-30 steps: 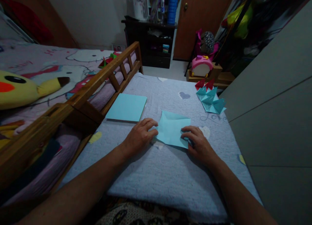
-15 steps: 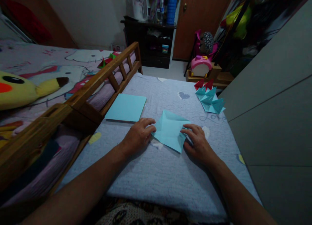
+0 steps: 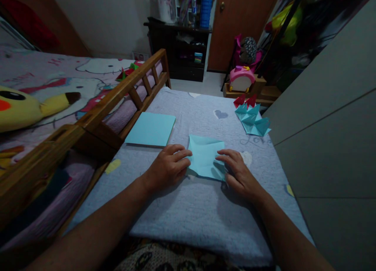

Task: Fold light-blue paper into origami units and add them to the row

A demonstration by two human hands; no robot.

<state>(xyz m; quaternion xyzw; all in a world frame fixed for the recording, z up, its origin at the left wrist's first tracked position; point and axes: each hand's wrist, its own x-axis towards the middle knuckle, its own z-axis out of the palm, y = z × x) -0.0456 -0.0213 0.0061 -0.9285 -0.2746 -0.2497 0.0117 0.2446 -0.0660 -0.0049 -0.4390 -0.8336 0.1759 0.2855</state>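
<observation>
A creased light-blue sheet of paper (image 3: 205,158) lies on the bedspread between my hands, its edges roughly square to me. My left hand (image 3: 172,163) pinches its left edge, the thumb and index finger close together there. At the right side, my right hand (image 3: 237,171) has its fingers apart over the paper, with the thumb at the lower right corner. A stack of flat blue paper (image 3: 151,129) sits to the left, beyond my left hand. Folded blue paper shapes (image 3: 252,120) stand at the far right, with a red folded paper (image 3: 245,101) behind them.
A wooden bed rail (image 3: 129,83) borders the left side, with a yellow plush toy (image 3: 23,110) on the bed past it. A pale cabinet (image 3: 329,145) walls off the right. Beyond the bedspread are a dark shelf (image 3: 176,47) and a pink toy case (image 3: 242,79).
Between my hands the blue sheet has turned, from a slanted diamond position to nearly square. Both hands have shifted slightly and stay at its two sides.
</observation>
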